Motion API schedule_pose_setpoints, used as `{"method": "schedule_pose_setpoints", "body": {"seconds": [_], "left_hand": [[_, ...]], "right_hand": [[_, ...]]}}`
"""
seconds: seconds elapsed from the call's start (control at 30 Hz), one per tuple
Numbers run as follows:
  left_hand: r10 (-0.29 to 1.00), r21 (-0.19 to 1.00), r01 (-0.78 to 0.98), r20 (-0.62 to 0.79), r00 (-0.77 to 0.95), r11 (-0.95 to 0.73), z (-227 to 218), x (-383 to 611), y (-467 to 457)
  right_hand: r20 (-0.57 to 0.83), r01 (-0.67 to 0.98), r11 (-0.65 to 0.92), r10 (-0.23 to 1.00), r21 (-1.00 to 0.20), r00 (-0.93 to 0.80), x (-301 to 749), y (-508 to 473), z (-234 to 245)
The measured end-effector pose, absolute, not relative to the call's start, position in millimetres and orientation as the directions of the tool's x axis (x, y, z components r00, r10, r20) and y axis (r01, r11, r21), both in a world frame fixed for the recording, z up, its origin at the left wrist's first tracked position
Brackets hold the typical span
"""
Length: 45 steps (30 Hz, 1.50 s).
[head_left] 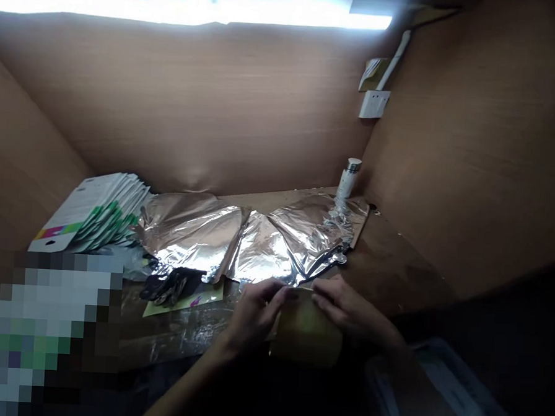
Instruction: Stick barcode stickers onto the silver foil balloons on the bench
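Note:
Both my hands hold a yellowish flat card or pouch (307, 334) at the near edge of the wooden desk. My left hand (256, 312) pinches its top left edge with fingers closed. My right hand (346, 311) grips its top right edge, fingers curled over it. Just beyond my hands lie several crinkled silver foil bags (239, 237), spread across the desk.
A fanned stack of white printed packages (95, 211) sits at the back left. Dark small items (168, 284) rest on a yellow-green card (208, 296). A white bottle (348, 177) stands at the back right. A wall socket (374, 104) is above. Brown partitions enclose the desk.

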<state>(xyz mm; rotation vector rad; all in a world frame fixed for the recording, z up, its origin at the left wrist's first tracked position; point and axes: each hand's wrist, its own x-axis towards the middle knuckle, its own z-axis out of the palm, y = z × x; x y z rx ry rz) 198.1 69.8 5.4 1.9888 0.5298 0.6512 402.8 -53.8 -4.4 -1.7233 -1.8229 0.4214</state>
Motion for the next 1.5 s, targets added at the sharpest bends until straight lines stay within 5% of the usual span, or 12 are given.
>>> {"method": "schedule_pose_setpoints", "body": {"seconds": [0.2, 0.33, 0.5, 0.87, 1.2, 1.5], "left_hand": [[0.711, 0.966, 0.045, 0.155, 0.685, -0.253, -14.2, 187.7, 87.9], [0.752, 0.976, 0.038, 0.138, 0.645, -0.213, -20.9, 180.4, 90.9], [0.774, 0.993, 0.02, 0.076, 0.629, -0.114, -28.6, 170.6, 91.4], [0.79, 0.982, 0.026, 0.135, 0.598, -0.188, -45.9, 163.7, 92.8], [0.794, 0.989, 0.032, 0.099, 0.6, -0.148, -47.1, 162.8, 88.1], [0.795, 0.999, -0.002, -0.029, 0.606, 0.038, -46.9, 164.7, 86.6]], "right_hand": [[0.482, 0.964, 0.09, 0.875, -0.251, 0.044, 359.9, -29.0, -21.4], [0.616, 0.962, 0.189, 0.787, -0.198, -0.028, 340.6, -14.1, -46.0], [0.707, 0.897, 0.326, 0.706, -0.3, -0.02, 326.8, -6.3, -62.4], [0.685, 0.814, 0.252, 0.693, -0.523, 0.225, 305.1, 0.4, -68.2], [0.766, 0.858, 0.317, 0.63, -0.404, 0.128, 305.0, 1.2, -75.6], [0.745, 0.824, 0.354, 0.656, -0.443, 0.119, 312.1, 2.1, -78.2]]}}
